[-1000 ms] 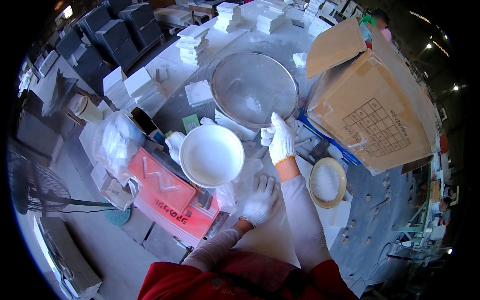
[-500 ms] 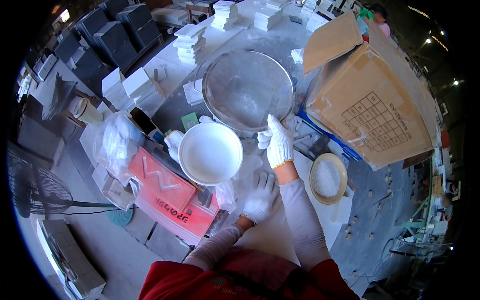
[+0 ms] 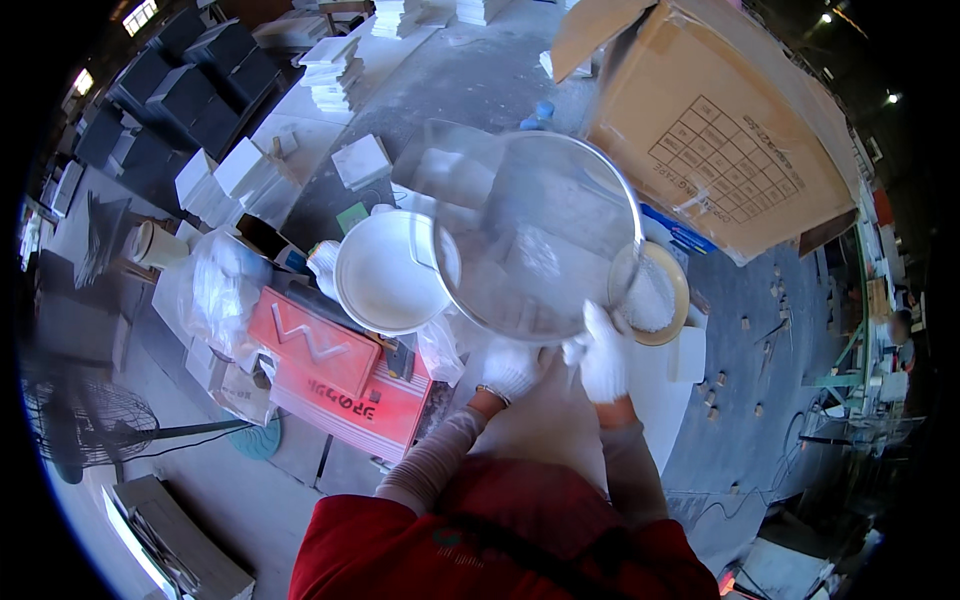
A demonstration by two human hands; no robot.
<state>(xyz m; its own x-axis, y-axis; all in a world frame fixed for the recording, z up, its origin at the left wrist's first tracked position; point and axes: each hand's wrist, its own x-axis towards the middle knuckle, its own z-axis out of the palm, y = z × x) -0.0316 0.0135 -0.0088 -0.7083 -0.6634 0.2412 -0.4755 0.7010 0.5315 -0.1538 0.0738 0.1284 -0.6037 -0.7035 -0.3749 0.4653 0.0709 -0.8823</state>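
Note:
A large round sieve (image 3: 540, 260) with a metal rim is tilted in front of me, with a little white powder on its mesh. My right hand (image 3: 603, 355), in a white knit glove, grips its lower right rim. My left hand (image 3: 510, 368), also gloved, is just below the lower rim; its fingers are blurred and partly hidden. The sieve overlaps the right edge of a white bowl (image 3: 385, 285) with a pale inside. Beside that bowl lies a white knit glove (image 3: 324, 268). To the right, a cream bowl (image 3: 680, 310) holds white flakes (image 3: 650, 298).
A large cardboard box (image 3: 720, 130) stands at the far right. Red plastic cases (image 3: 315, 335) and a clear plastic bag (image 3: 225, 280) lie on the left. Stacked white slabs (image 3: 332, 75) stand farther back. A fan (image 3: 90, 415) is at far left.
The sieve has moved right and toward me, carried by my right hand, and now covers part of the cream bowl. My left hand has moved up to the sieve's lower rim.

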